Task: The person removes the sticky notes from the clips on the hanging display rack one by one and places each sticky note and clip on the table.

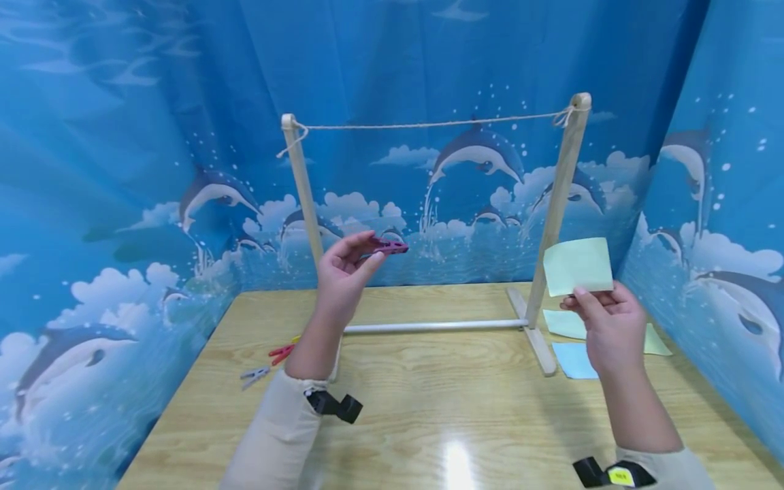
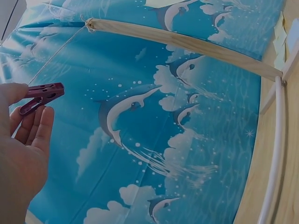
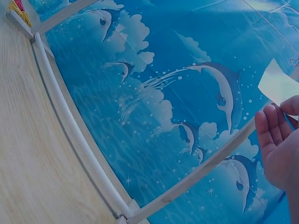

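Between thumb and fingers, my left hand pinches a dark purple clothespin, held in the air before the left post. In the left wrist view the clothespin points away from the palm. On the other side, my right hand pinches a pale green paper sheet by its lower edge, upright near the right post. Above and beyond both hands, a thin string runs between the tops of the two wooden posts, tied at each end, with nothing hanging on it.
A white rod joins the posts low down. Red and grey clothespins lie left of the frame, a yellow one partly hidden. A blue sheet and pale green sheets lie right. Dolphin-print curtains enclose the wooden table.
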The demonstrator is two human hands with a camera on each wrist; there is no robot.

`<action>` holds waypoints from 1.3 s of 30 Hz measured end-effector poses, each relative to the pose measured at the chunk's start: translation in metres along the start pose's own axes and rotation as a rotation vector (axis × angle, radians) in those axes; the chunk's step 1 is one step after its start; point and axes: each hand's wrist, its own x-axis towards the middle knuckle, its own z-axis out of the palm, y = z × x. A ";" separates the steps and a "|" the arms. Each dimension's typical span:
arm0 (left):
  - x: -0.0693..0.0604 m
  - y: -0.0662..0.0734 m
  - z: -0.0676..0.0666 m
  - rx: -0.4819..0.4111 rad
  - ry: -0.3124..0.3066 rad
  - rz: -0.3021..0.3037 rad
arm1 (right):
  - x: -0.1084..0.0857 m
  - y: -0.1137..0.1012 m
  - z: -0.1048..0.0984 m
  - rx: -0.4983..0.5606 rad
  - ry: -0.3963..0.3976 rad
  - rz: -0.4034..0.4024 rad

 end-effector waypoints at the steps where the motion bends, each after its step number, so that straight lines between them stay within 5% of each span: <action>1: -0.002 -0.001 -0.002 -0.003 0.007 -0.007 | 0.000 0.000 -0.001 0.007 -0.006 -0.003; 29: -0.054 -0.010 -0.052 -0.014 0.205 -0.153 | -0.014 0.000 -0.038 0.098 0.048 0.042; 39: -0.073 -0.016 -0.073 0.004 0.269 -0.187 | -0.019 0.003 -0.059 0.068 0.149 0.069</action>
